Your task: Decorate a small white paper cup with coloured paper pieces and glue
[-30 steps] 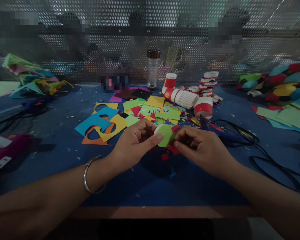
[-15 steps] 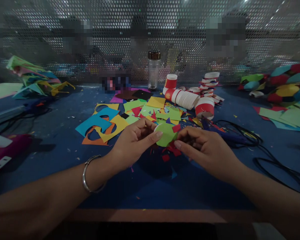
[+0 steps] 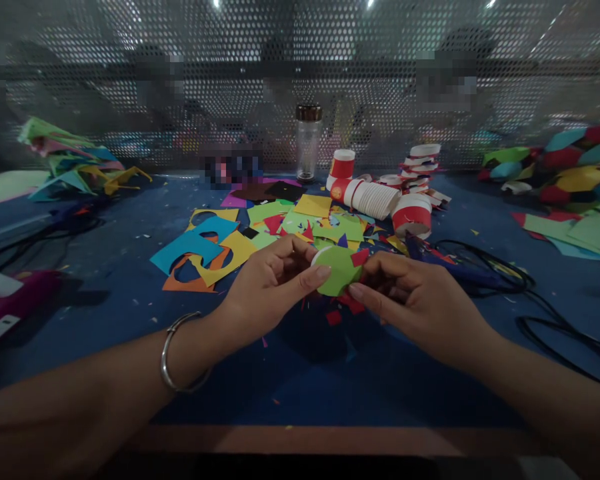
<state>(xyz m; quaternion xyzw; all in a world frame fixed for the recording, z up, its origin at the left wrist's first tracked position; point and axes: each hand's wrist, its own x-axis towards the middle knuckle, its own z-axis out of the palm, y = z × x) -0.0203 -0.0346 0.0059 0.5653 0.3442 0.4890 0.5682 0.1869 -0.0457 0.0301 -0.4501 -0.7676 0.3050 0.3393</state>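
My left hand (image 3: 285,277) pinches a round light-green paper disc (image 3: 339,272) between thumb and fingers, and a white edge shows behind it on the left. At the disc's right edge, my right hand (image 3: 400,287) has its thumb and fingers closed on the rim. A small red paper piece (image 3: 360,257) lies against the upper right of the disc; whether it is stuck down I cannot tell. Below the hands, more red paper pieces (image 3: 334,317) lie on the blue table (image 3: 290,393).
Cut-out paper sheets (image 3: 200,243) lie to the left, with a scrap pile (image 3: 325,223) behind the hands. Red-and-white paper cups (image 3: 375,199) and a clear bottle (image 3: 309,147) stand farther back. Black cables (image 3: 545,333) run along the right; a purple power strip (image 3: 20,303) sits left.
Both hands and the disc have shifted very slightly to the right. The red piece at the disc's edge is tilted a bit more. The grip looks the same.
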